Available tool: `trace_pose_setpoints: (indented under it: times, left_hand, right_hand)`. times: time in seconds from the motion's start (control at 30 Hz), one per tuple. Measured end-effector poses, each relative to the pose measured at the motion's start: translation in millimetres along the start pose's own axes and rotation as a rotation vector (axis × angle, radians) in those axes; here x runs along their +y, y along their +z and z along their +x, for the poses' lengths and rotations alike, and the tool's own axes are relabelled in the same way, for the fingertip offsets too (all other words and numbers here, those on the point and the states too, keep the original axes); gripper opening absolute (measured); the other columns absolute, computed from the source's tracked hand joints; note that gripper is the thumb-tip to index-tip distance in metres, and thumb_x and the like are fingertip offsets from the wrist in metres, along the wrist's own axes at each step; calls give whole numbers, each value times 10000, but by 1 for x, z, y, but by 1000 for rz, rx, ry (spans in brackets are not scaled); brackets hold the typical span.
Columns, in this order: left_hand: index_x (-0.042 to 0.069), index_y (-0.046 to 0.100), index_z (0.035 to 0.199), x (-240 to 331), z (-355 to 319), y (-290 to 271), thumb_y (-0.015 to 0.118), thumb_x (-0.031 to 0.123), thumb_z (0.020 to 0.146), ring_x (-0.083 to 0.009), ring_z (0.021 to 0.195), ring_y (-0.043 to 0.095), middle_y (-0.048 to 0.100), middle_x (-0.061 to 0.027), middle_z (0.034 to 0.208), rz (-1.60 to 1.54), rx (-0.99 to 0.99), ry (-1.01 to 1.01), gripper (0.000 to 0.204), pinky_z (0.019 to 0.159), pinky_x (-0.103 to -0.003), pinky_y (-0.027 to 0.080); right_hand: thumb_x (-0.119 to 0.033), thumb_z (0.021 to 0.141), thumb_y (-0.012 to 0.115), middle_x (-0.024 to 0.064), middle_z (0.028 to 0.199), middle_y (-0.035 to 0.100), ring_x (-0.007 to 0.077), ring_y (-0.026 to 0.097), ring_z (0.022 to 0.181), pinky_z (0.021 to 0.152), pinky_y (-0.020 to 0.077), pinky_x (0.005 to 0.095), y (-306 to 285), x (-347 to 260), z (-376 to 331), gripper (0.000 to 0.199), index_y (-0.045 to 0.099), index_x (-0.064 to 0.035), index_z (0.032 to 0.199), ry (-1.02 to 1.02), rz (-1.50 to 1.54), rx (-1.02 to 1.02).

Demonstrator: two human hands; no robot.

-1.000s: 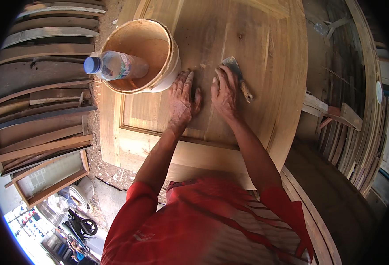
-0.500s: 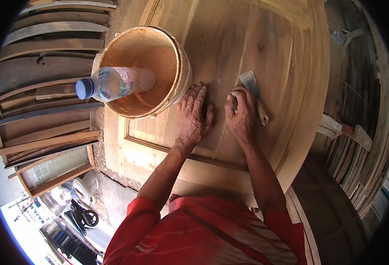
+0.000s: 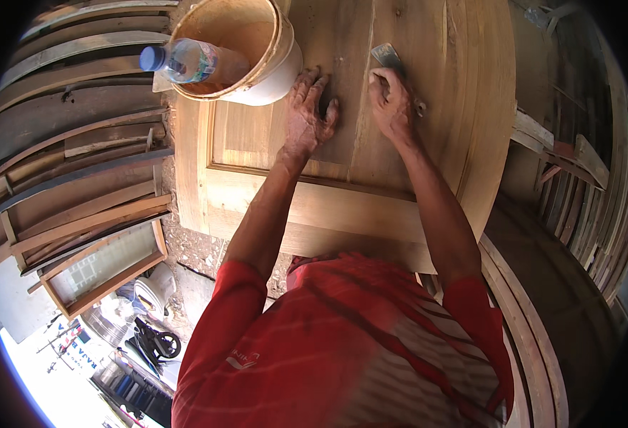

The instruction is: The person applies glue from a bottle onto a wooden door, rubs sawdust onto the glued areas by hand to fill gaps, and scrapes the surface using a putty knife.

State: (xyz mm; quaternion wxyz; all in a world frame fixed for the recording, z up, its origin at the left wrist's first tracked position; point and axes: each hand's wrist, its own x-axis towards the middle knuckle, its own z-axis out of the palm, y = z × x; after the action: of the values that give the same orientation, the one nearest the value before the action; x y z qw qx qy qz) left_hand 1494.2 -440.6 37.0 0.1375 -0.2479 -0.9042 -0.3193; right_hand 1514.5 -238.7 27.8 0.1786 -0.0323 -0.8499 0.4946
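A panelled wooden door (image 3: 307, 207) lies flat in front of me. My left hand (image 3: 308, 118) rests on its panel with fingers stretched out, close to the bucket. To the right, my right hand (image 3: 394, 110) is closed against the wood, fingers curled; what they hold, if anything, is hidden. A putty knife (image 3: 385, 55) with a metal blade lies at that hand, its handle partly covered. At the far left of the door stands a white bucket (image 3: 275, 80), stained brown inside. A clear plastic bottle (image 3: 194, 60) with a blue cap leans in it, sticking out over the rim.
Curved wooden boards (image 3: 79, 71) are stacked along the left. A framed panel (image 3: 107, 267) leans below them, near a black wheeled object (image 3: 158, 341). More timber strips (image 3: 578, 214) stand at the right, and long planks (image 3: 531, 335) lie beside my right side.
The view has tilted, so the door, bucket and knife sit higher in the picture. My right hand has shifted slightly rightward, nearer the putty knife. My left hand stays flat near the bucket.
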Motion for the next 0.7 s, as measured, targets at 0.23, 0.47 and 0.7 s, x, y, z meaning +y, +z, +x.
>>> trace_pose_setpoints:
  times: [0.23,0.47,0.7]
  left_hand:
    - [-18,618,1354,38,-84,-65,691,85,968,-444,1262,607,619,-248,1382,-184,-9,-228,406,1075,-500,513]
    - [-54,625,1323,-19,-112,-134,627,290,1076,-281,1165,656,672,-198,1286,-248,521,-567,424,986,-409,558]
    - [-71,700,1259,-92,78,-275,696,343,1051,-173,1011,706,766,-137,1161,-219,642,-151,464,909,-305,563]
  right_hand:
    - [-165,1027,652,271,1456,559,450,548,1359,1136,449,530,-105,-18,-135,512,518,-46,1507,224,-364,16]
    - [-180,984,701,247,1561,445,460,397,1470,1191,334,597,-175,-2,-219,561,516,-63,1500,331,-645,107]
    - [-295,995,706,250,1566,435,450,409,1452,1169,314,623,-160,-24,-202,537,551,-51,1448,215,-838,237]
